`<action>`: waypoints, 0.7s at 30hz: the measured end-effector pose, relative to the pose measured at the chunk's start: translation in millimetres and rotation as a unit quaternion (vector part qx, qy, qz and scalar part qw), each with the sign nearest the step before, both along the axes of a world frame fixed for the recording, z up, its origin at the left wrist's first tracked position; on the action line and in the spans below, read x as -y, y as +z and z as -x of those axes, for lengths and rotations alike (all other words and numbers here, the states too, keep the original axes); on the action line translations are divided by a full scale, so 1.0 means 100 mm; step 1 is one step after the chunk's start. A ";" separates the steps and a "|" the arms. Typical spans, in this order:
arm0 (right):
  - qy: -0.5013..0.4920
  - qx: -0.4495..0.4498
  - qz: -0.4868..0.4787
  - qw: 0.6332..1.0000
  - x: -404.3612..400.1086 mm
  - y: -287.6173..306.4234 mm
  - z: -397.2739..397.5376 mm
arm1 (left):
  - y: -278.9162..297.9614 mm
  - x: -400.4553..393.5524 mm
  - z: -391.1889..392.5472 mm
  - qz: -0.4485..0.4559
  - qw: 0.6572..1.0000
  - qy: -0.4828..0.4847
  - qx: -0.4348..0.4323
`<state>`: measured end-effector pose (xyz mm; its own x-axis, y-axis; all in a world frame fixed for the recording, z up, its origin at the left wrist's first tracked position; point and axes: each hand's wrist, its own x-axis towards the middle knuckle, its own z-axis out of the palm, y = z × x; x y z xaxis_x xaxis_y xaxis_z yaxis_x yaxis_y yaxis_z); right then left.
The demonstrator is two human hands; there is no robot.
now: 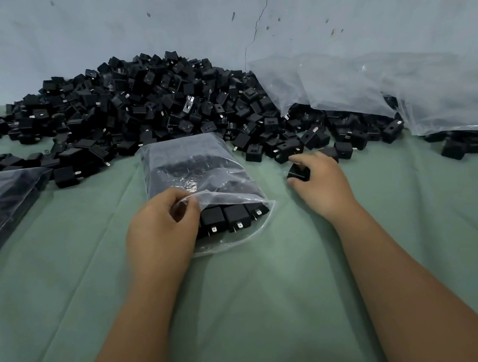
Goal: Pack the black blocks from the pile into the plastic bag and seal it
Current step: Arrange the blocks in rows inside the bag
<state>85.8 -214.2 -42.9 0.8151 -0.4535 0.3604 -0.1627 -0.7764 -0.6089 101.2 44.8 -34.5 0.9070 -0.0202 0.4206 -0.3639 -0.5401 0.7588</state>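
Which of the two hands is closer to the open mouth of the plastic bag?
Left. The left hand pinches the upper edge of the plastic bag at its open mouth. The right hand is off to the bag's right, gripping a black block on the cloth.

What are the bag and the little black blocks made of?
The bag looks like thin clear plastic film: it is see-through, glossy and wrinkled. The black blocks look like hard matte plastic with sharp, moulded edges. Their small silvery prongs are probably metal, since they shine.
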 end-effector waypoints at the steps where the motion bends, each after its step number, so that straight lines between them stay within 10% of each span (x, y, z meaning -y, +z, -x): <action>1: -0.016 0.013 -0.019 1.000 -0.04 0.01 0.03 | 0.00 0.00 0.00 0.000 1.000 0.000 -0.002; 9: 0.007 0.263 -0.122 0.957 -1.07 0.17 0.44 | 0.03 -0.04 0.06 0.130 0.989 -0.052 -0.046; 13: 0.162 0.213 0.033 0.963 -1.50 0.15 0.58 | 0.07 -0.05 0.09 0.205 0.977 -0.046 -0.040; 21: 0.148 0.116 0.175 0.966 -1.57 0.12 0.49 | 0.12 -0.01 0.13 0.222 0.975 -0.026 -0.017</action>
<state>37.1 -56.8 -30.9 0.7690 -0.0297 0.6386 0.2081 -0.9329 -0.2940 87.8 45.6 -22.1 0.9232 0.1114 0.3679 -0.3524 -0.1374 0.9257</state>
